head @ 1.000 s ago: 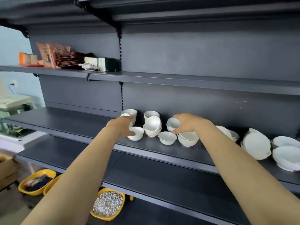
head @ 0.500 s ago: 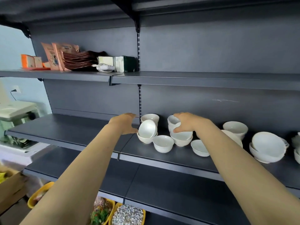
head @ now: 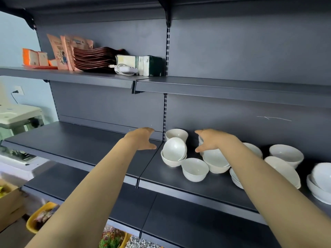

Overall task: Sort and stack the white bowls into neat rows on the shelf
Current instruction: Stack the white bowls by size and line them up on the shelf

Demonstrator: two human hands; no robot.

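Dark grey metal shelving fills the view, its boards flat and matte, its uprights slotted. At the left of the upper shelf [head: 215, 85] lie orange packets [head: 34, 57], a slumped stack of thin pink and brown sachets [head: 89, 58], a coiled white charger [head: 124, 69] and a green and white carton [head: 143, 65].

The middle shelf [head: 80, 138] is bare at its left. The left hand [head: 141, 139] hovers over it just beside the bowls, fingers spread wide and holding nothing.

Next come the glossy white bowls, round and deep. One upright bowl [head: 176, 134] stands at the back. A tilted bowl [head: 174, 149] lies on its side inside a lower bowl [head: 170, 161], and a single bowl [head: 195, 169] sits in front.

The right hand [head: 211, 140] is likewise splayed wide, thumb and fingers arched over a nested stack [head: 215, 161]; whether it touches the stack I cannot tell.

Further right stand a deep bowl [head: 286, 154], a wide shallow bowl [head: 283, 171] lying tilted, and more nested bowls [head: 320, 183] at the edge, all loosely scattered.
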